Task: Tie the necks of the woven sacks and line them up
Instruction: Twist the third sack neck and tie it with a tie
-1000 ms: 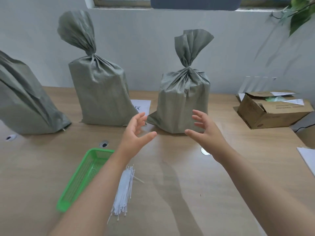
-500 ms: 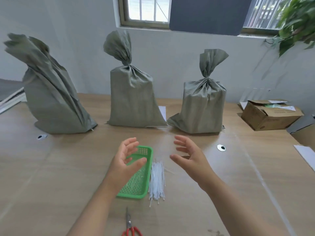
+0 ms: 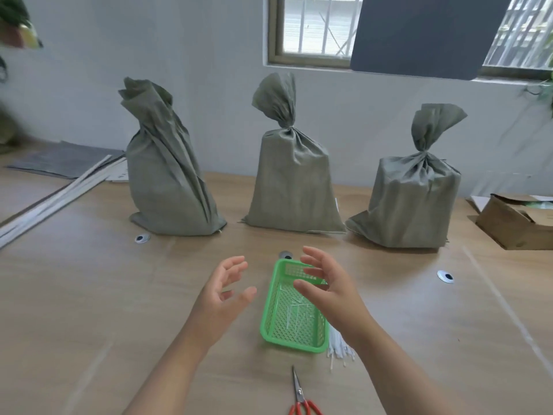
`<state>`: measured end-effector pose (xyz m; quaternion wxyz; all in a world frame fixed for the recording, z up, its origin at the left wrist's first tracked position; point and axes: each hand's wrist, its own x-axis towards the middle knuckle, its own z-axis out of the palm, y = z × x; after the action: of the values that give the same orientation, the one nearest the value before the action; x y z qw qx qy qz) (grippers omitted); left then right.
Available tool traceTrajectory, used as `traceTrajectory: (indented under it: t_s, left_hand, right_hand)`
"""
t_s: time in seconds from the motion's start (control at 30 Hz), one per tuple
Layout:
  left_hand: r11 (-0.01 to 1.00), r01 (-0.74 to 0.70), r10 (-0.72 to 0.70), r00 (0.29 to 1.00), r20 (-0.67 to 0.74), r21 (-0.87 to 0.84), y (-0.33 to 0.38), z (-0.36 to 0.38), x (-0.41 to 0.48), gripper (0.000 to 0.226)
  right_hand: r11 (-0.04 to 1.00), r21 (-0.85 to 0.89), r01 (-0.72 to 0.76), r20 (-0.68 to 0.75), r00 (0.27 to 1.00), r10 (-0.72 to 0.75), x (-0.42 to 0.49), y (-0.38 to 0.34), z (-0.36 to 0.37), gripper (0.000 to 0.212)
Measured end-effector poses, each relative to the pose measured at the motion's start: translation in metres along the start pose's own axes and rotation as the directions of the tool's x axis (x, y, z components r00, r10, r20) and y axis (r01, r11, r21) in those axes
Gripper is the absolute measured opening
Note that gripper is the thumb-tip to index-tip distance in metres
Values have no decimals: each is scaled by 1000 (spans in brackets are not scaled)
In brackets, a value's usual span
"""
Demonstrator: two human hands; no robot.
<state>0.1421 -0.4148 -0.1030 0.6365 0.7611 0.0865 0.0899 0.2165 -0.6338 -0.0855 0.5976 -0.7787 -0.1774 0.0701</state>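
Observation:
Three grey-green woven sacks stand in a row at the back of the wooden table. The left sack (image 3: 167, 175) has a loose, twisted neck with no tie visible. The middle sack (image 3: 291, 181) and the right sack (image 3: 414, 199) are cinched at the neck. My left hand (image 3: 224, 292) and my right hand (image 3: 329, 292) hover palms facing each other, fingers relaxed, holding nothing, above a green mesh basket (image 3: 294, 336). A bundle of white cable ties (image 3: 339, 347) lies just right of the basket, partly hidden by my right forearm.
Red-handled scissors (image 3: 300, 396) lie near the front edge. An open cardboard box (image 3: 514, 226) sits at the right. White strips and grey sheets (image 3: 59, 187) lie at the left. Round cable grommets (image 3: 446, 277) dot the table top.
The view has pulled back and swung left, bringing all three sacks into frame. Both hands drew back from the right sack toward me and now hover over the basket.

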Motion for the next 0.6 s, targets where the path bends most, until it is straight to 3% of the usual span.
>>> traceTrajectory:
  t_s: [0.33,0.6]
  left_hand:
    - [1000,-23,22,997,-72,-12,-9,-66,42,65]
    - [998,-40,37,998,-55,-50,-45,-186,111,66]
  right_hand:
    - [999,33,12,34,999,-13,56,-7,66,56]
    - [1000,25,-1,-33,999,2,131,-30,184,57]
